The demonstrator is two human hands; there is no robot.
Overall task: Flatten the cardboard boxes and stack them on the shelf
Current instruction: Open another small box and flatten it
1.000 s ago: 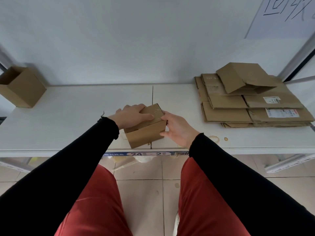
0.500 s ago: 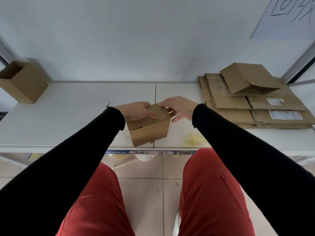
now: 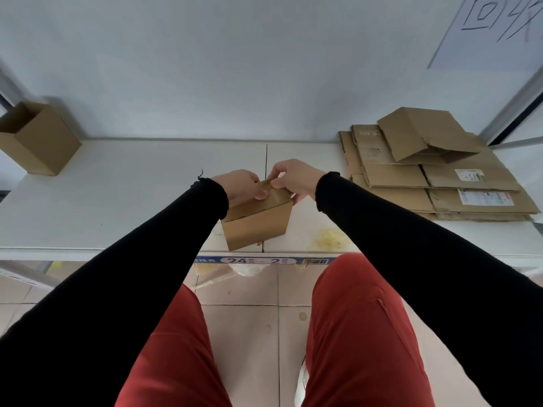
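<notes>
since half a second ago the right hand has slid further over the top of the small cardboard box, and its fingertips now meet the left hand at the strip of tape on the lid. both hands look pinched on that top face, the left pressing the near flap, the right seemingly picking at the tape end; whether it has a real hold of the tape cannot be told.

the box sits closed on the white shelf, close to its front edge, above the label strip. the stack of flattened boxes lies well apart to the right, and an open upright box stands far left.

risks from here, as i judge them: pulling the tape upward with the box this close to the edge could drag it off toward the floor. a weak pinch may tear the tape partway, leaving the flaps shut. the top piece of the stack looks only half collapsed, so anything added may sit crooked and slide.
</notes>
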